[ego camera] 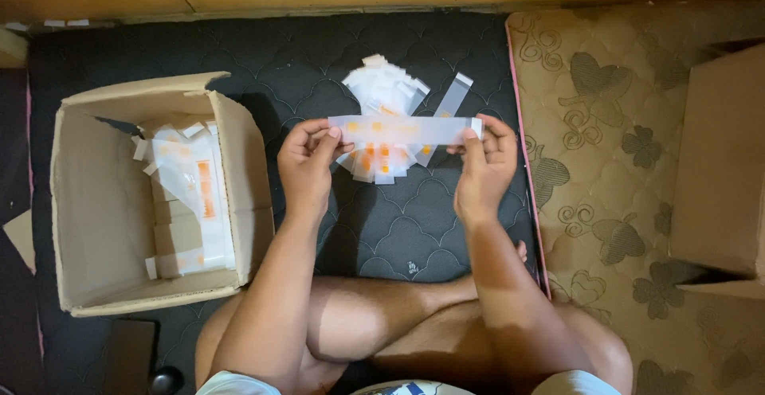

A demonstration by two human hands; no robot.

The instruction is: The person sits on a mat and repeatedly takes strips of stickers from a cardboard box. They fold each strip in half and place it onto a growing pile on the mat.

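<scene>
1. A person is sitting cross-legged on a dark quilted mattress (239, 52), with a wooden wall running along the far edge and a beige floral mattress (606, 172) lying alongside on the right.
2. At far left, an open cardboard box (96, 204) is resting on the dark mattress, holding stacked white packets with orange markings (195, 188).
3. The left hand (309, 160) is pinching the left end of a long translucent strip with orange spots (402, 130), its grip clamped on that end between thumb and fingers.
4. The strip is being held level and stretched out in the air, just above a loose pile of similar white-and-orange strips (382, 92) lying on the dark mattress.
5. The right hand (486, 160) is gripping the strip's right end, its grip likewise closed on it.
6. At far right, a second cardboard box (721, 164) is sitting on the floral mattress.
7. The step in hand appears to be straightening or checking one strip; judging by the filled box, the next move would likely call for a steady two-handed hold.
</scene>
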